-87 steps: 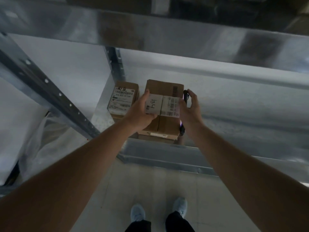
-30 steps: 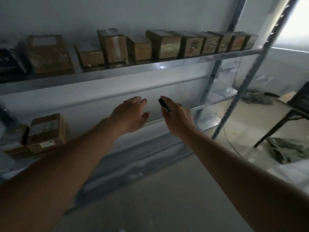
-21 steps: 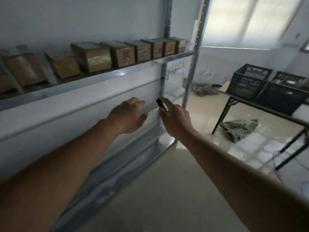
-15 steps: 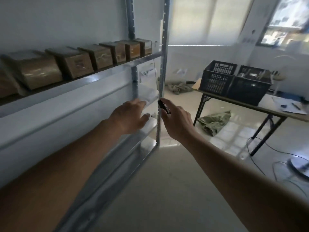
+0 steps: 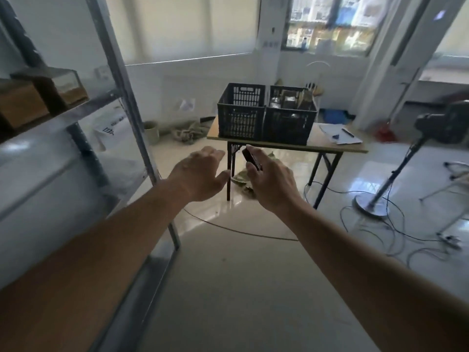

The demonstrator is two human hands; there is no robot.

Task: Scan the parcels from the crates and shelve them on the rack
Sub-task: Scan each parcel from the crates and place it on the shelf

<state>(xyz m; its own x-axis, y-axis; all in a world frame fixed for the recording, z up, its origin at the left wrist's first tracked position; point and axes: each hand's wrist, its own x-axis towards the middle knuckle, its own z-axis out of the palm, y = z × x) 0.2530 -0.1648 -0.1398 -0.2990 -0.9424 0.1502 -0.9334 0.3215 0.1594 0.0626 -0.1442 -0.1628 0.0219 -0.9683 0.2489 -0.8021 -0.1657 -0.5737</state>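
Left hand point(image 5: 200, 174) stretched forward, fingers loose, holding nothing. Right hand point(image 5: 270, 180) beside it gripped a small dark scanner point(image 5: 251, 158). Two black crates point(image 5: 266, 114) sat side by side on the far table point(image 5: 337, 148); parcels point(image 5: 291, 99) showed in the right one. Rack point(image 5: 121, 80) stood at left, brown boxes point(image 5: 43, 95) on its shelf.

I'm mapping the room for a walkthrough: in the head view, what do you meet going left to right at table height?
Rack upright → left crate → right crate → papers with a pen → camera on a stand.
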